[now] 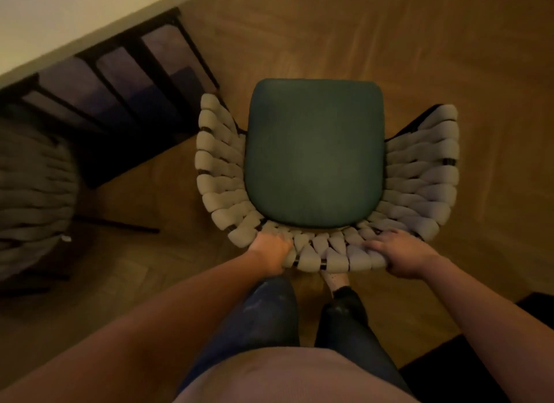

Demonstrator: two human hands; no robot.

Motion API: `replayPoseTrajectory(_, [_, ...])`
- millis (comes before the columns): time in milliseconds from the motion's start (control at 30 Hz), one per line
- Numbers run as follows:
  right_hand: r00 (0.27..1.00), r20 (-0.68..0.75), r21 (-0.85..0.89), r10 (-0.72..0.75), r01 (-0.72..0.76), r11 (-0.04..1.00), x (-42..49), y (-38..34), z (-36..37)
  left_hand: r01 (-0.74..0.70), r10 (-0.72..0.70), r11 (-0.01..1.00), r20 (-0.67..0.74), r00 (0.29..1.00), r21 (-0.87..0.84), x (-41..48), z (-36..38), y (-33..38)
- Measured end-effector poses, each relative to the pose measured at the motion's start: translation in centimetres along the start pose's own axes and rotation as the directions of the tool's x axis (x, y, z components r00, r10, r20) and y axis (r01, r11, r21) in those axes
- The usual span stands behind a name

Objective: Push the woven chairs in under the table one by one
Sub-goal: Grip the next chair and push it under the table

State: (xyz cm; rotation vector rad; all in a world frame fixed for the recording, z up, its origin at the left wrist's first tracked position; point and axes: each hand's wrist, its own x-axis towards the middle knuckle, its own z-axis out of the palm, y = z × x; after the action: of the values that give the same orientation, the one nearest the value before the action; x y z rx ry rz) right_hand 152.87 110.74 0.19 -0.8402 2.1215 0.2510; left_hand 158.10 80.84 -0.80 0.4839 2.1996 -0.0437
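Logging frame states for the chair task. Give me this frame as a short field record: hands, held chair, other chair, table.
left hand: grips the back rim of the woven chair
right hand: grips the same rim, further right
woven chair: green seat cushion, standing on open floor, not under the table
second chair: far left, untouched by either hand
table: pale top, upper left of view

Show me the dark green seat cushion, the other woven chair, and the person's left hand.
Dark green padded seat cushion [314,150]: head view, middle of the pad.
Second grey woven chair [33,198]: head view, its woven back.
Left hand [269,250]: head view, back of the hand.
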Motion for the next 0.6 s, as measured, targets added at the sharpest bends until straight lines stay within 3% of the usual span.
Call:
replayPoseTrajectory(167, [0.993, -0.035, -0.060, -0.110, 0.107, 0.992, 0.4, 2.6, 0.4, 0.174, -0.172, 0.983, -0.046, 0.984, 0.051, -0.5, 0.3, 1.9])
replayPoseTrajectory(333, [0.979, -0.066, -0.050, -0.191, 0.188, 0.981, 0.7, 3.0, 0.7, 0.232, -0.230, 0.967, -0.027, 0.973, 0.109, -0.3, 0.2, 2.3])
replayPoseTrajectory(600, [0.960, 0.000, -0.153, -0.281, 0.277, 0.948, 0.7, 3.3, -0.2, 0.308, -0.309, 0.951, -0.032, 0.951, -0.022, -1.2, 2.9, 4.3])
